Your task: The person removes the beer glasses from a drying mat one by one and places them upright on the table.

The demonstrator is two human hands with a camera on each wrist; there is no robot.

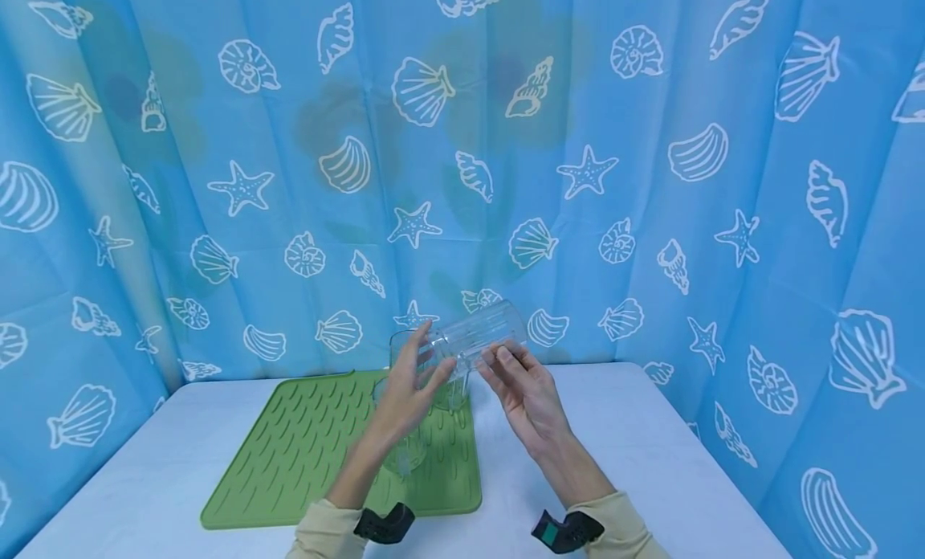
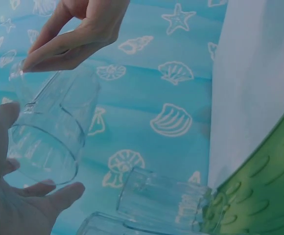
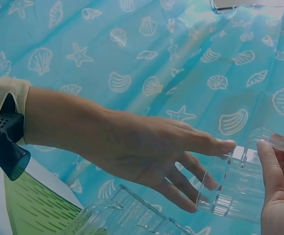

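A clear glass mug (image 1: 482, 334) is held up, tilted, above the mat's right edge. My right hand (image 1: 531, 394) pinches its handle between thumb and fingers, as the left wrist view also shows. At the mug's other end my left hand (image 1: 405, 389) reaches with fingers spread and fairly straight, the thumb apart from them. In the right wrist view those fingertips overlap the end of the mug; whether each one touches is hard to tell. Behind and below the left hand, two more clear glass mugs (image 1: 455, 392) (image 2: 156, 200) stand on the green mat, partly hidden.
The green ridged mat (image 1: 289, 454) lies on a white-covered table (image 1: 614, 463). A blue curtain (image 1: 477, 246) printed with white shells and starfish hangs behind and along both sides. Both wrists carry black camera mounts (image 1: 385, 524).
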